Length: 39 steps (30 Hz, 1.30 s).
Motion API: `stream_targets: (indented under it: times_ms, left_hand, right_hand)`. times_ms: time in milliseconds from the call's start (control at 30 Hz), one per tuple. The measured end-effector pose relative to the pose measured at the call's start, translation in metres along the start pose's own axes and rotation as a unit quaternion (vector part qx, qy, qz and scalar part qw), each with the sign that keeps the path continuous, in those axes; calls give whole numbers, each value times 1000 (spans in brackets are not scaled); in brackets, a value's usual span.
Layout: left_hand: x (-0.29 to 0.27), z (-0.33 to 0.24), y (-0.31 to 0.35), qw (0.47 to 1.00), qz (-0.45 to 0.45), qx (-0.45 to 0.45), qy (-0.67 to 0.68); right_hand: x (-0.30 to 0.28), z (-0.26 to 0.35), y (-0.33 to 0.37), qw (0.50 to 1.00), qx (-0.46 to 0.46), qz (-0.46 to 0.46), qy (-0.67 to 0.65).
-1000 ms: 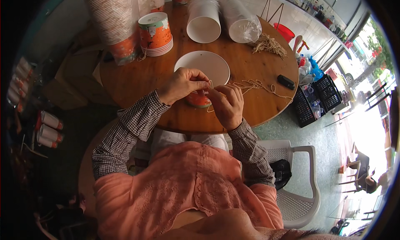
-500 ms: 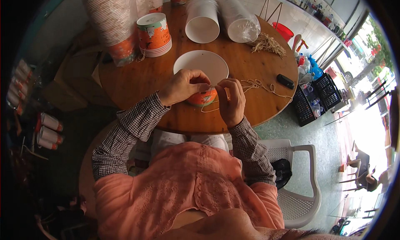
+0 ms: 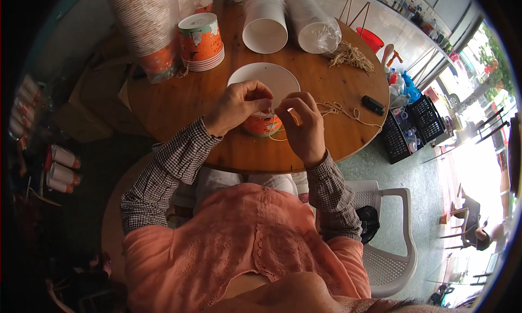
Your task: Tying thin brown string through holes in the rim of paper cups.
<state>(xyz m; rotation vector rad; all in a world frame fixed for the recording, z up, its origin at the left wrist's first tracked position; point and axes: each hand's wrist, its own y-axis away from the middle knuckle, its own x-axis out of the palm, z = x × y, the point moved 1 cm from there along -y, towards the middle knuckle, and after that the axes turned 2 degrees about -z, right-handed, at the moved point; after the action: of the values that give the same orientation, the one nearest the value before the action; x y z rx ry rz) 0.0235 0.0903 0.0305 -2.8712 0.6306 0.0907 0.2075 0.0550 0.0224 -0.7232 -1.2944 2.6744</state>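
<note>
A paper bucket (image 3: 263, 127) with an orange printed outside and white inside stands before me near the table's front edge. Both hands are raised over its near rim. My left hand (image 3: 239, 107) pinches a thin beige string (image 3: 277, 139) between thumb and forefinger. Close beside it, my right hand (image 3: 304, 127) has its fingers curled toward the thumb at the string; the exact grip is small and partly hidden. A loop of the string hangs down in front of the bucket, and more string (image 3: 356, 116) trails across the table to the right.
Beyond on the round wooden table (image 3: 190, 112) are stacked orange buckets (image 3: 201, 44), a tall wrapped stack (image 3: 144, 30), white tubs (image 3: 265, 33), plastic-wrapped tubs (image 3: 315, 33), a string bundle (image 3: 350, 58) and a small black object (image 3: 373, 104). A white chair (image 3: 389, 258) stands right.
My hands have moved slightly apart, the right one shifting a little to the right. The hanging string loop has changed shape between them.
</note>
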Motion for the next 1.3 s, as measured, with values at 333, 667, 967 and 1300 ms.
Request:
stream_targets:
  times_ms: [333,667,967,1300]
  left_hand:
    - [5,-4,2,995,14,-37,89]
    - [2,5,4,995,-25,-43,83]
    - [6,10,5,998,-46,21,39]
    - [13,16,4,963,-141,189,-134]
  right_hand:
    - [23,-21,-5,985,121,-4,-119]
    - [23,-21,3,953,171,-10,-250]
    - [20,-11,9,987,138,-25,-82]
    - [26,-6,15,991,70,-100,-49]
